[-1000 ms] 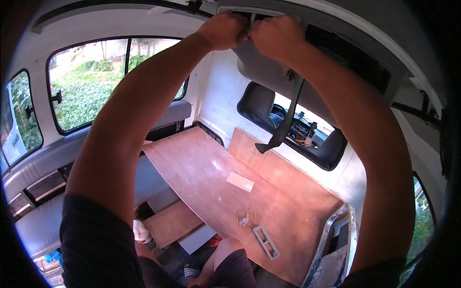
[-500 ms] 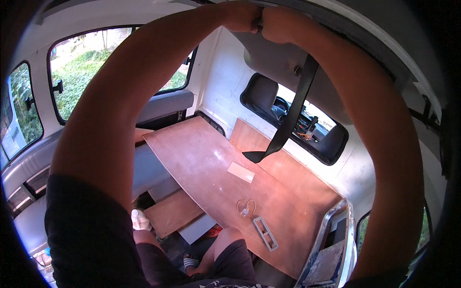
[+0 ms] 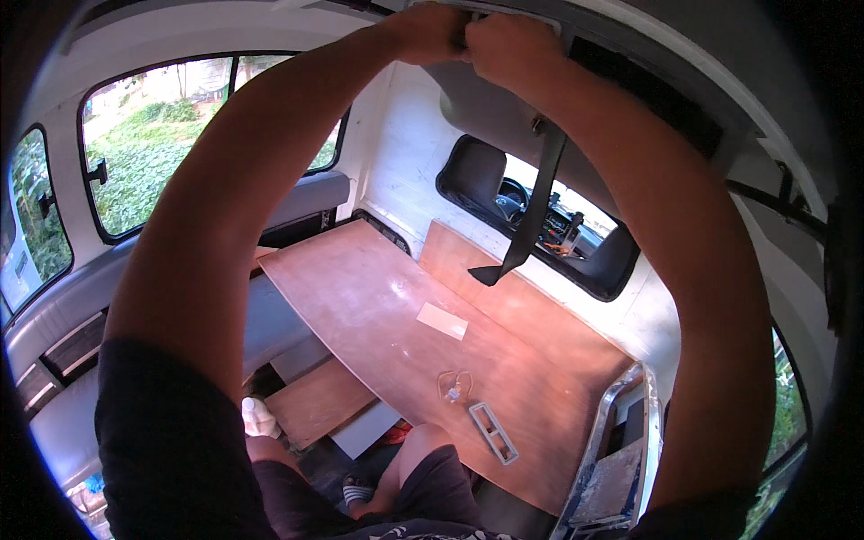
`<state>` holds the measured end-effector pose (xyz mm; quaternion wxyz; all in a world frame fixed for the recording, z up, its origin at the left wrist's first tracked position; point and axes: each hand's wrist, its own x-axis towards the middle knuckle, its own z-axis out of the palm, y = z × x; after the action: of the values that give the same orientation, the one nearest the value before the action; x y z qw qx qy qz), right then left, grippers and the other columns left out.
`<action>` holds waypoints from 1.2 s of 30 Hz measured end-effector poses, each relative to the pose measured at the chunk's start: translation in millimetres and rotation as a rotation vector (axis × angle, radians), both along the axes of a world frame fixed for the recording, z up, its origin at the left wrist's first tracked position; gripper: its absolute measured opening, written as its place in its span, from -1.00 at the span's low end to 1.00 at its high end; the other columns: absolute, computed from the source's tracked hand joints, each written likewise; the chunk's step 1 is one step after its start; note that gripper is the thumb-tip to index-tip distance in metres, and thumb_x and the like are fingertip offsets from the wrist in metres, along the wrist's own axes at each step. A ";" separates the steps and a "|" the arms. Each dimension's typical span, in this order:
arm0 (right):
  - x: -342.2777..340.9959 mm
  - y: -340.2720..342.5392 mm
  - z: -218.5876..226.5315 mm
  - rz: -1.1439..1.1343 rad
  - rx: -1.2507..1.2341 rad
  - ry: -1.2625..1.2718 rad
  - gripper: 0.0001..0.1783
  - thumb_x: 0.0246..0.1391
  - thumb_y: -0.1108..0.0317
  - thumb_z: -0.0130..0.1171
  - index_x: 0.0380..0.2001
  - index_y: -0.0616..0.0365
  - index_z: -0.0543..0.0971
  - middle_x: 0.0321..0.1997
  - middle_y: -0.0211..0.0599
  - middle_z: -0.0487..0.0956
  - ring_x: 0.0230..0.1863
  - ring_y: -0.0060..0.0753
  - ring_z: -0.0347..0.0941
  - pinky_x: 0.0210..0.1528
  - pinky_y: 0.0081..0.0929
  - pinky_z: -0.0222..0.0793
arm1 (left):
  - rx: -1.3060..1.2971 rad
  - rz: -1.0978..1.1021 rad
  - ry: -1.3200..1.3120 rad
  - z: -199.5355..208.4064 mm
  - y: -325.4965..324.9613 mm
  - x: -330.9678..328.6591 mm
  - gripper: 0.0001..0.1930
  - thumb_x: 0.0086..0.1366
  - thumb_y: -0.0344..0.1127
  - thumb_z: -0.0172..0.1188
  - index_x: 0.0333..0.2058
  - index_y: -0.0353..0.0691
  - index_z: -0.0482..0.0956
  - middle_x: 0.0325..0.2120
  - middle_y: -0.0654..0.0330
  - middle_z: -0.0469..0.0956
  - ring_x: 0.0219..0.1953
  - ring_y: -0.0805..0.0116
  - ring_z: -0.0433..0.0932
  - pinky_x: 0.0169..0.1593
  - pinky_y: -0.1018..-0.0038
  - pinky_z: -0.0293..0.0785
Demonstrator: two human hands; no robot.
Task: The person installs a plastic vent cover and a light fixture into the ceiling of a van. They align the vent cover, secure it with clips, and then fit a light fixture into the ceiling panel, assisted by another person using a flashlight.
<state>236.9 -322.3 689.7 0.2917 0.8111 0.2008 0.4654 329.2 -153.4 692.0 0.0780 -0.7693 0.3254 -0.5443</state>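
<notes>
My left hand [image 3: 430, 34] and my right hand [image 3: 511, 47] are raised together overhead at the vehicle's ceiling, their closed fingers meeting at the top of the view. Whatever they grip between them is hidden. A pale edge of a fitting [image 3: 540, 13] shows just beside my right hand. Behind my right forearm lies a dark opening [image 3: 643, 81] in the ceiling panel. Below the hands, a black strap [image 3: 536, 198] hangs with its end folded over.
A large brown wooden board [image 3: 328, 279] spans the middle, bearing a small wood piece [image 3: 442, 320], a thin looped cord [image 3: 454, 391] and a grey rectangular frame [image 3: 493, 434]. Padded bench seats [image 3: 67, 418] run along the left. A shiny metal frame [image 3: 598, 450] stands at lower right.
Both hands have shifted slightly left in the view and remain together. More of the pale fitting and the dark ceiling opening now shows, and the strap's hanging end has swung.
</notes>
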 end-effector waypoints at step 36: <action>-41.7 -62.9 82.2 0.111 -0.958 0.019 -0.79 0.01 0.04 0.31 -0.41 -0.12 0.73 -0.19 -0.52 0.61 0.03 -0.25 0.41 0.16 -0.02 0.24 | -0.282 -0.037 0.242 -17.8 -72.1 -36.9 -0.53 0.10 -0.09 0.46 -0.03 -0.15 0.71 -0.10 0.02 0.70 0.01 0.06 0.67 0.14 0.17 0.56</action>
<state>195.2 -385.2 772.0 0.6052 0.5779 0.4385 0.3280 292.3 -225.5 674.2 -0.0805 -0.8263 0.2669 -0.4895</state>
